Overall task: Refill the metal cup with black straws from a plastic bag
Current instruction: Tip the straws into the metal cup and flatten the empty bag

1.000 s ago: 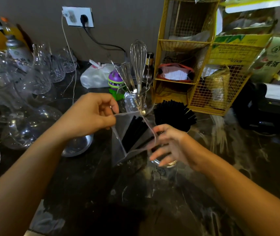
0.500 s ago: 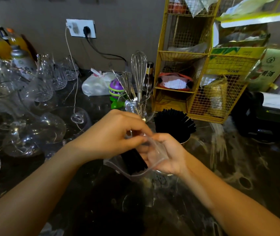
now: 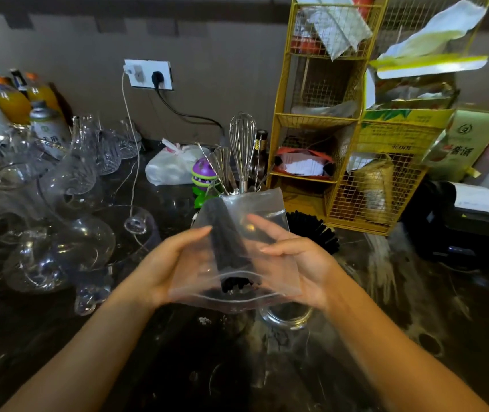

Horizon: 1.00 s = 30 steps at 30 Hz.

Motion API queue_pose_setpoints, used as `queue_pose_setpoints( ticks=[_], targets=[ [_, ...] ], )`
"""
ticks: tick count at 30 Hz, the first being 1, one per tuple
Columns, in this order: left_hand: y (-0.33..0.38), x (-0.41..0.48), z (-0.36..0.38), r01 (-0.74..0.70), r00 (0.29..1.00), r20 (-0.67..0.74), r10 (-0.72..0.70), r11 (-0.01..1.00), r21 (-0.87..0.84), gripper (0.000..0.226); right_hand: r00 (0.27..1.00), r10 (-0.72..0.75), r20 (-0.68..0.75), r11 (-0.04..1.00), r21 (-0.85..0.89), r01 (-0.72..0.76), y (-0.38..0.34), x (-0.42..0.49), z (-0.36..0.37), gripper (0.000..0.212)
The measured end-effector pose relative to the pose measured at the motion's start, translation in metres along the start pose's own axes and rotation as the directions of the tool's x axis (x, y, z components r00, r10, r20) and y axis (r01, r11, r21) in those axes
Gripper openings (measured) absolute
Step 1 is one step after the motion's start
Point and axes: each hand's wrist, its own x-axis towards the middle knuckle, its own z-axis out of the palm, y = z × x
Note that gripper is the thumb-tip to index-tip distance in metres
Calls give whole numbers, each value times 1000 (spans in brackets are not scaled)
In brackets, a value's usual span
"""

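Zip bag (image 3: pixel 262 215), clear, mouth facing the wearer: left hand (image 3: pixel 174 263) and right hand (image 3: pixel 296 263) clasp its sides. Straw bundle (image 3: pixel 229 245) inside. Advice: pinch exposed ends, draw toward straw-filled cup (image 3: pixel 314 230) at 2 o'clock.

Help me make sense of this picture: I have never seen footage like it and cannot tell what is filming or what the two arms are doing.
No machine here: a person wears a wide-angle camera on the head, looking forward and down, so you see their own arms. The left hand and right hand together hold a clear plastic bag above a dark counter. Its open mouth faces the camera, and a bundle of black straws lies inside. Just behind the bag, more black straws fan out of a cup whose body is hidden. Further back stand a whisk among other utensils and a yellow wire rack stuffed with packets. Clear glassware crowds the left side, and a glass jar sits below the right hand.
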Motion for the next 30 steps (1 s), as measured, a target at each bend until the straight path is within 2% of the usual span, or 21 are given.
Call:
queue_pose_setpoints(
  ticks=[1,4,7,9,11,17,20,26,30],
  targets=[
    [3,6,1,-11,1000,29,11,1000,22,48,1000,-15,-23,999,-45,14,-5,-2,2,70],
    [18,27,9,-77,996,-36,86,976,204,27,990,-85,-111,976,-211,61,-21,-4,3,48],
    [36,50,26,-148,985,-30,170,923,354,20,959,-204,-196,911,-396,113,-42,-7,2,29],
    [49,65,40,-210,971,-12,238,878,431,20,917,-317,-244,820,-555,135,-58,-8,-1,27],
    [61,81,52,-263,957,16,289,847,461,24,876,-406,-261,754,-636,160,-75,-7,-4,29],
    [86,113,80,-402,912,156,380,744,533,34,773,-565,-287,665,-713,221,-110,-10,-18,39],
    [81,123,81,-427,902,211,376,708,563,37,748,-595,-292,665,-702,255,-107,-11,-30,32],
    [65,132,63,-434,895,206,396,660,613,38,774,-591,-227,641,-714,280,-91,-11,-44,36],
    [60,129,58,-430,897,197,395,682,591,43,765,-591,-255,657,-703,272,-87,-10,-47,32]
  ],
)
